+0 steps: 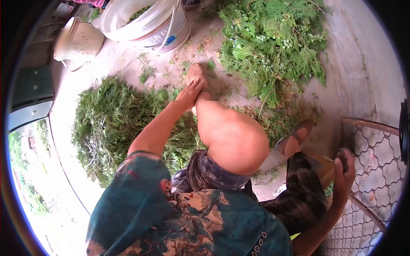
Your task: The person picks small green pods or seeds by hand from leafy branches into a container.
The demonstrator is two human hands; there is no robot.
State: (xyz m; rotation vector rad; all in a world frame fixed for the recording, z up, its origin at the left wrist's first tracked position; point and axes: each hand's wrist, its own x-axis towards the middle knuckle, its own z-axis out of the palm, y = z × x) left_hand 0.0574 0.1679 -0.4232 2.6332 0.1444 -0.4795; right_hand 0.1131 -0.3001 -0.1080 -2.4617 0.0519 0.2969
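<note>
My left hand [192, 91] reaches down to my left foot and lies over it, at the edge of a brown woven-looking slipper [197, 71]. Its fingers are stretched along the foot, and nothing shows held in them. My left knee is bent and bare, with the trouser leg [213, 173] rolled up above it. Out at the right, my right hand [345, 166] is raised beside the wire mesh, fingers curled. Whatever it may hold is too dark to make out. Leafy evergreen branches form a pile [121, 115] left of my leg.
A bigger pile of green branches [273, 42] lies ahead to the right. A large white bucket [149, 32] with some greenery inside stands ahead, beside a smaller pale bucket [83, 40]. Metal-framed wire mesh [376, 162] borders the right side. Loose sprigs litter the floor.
</note>
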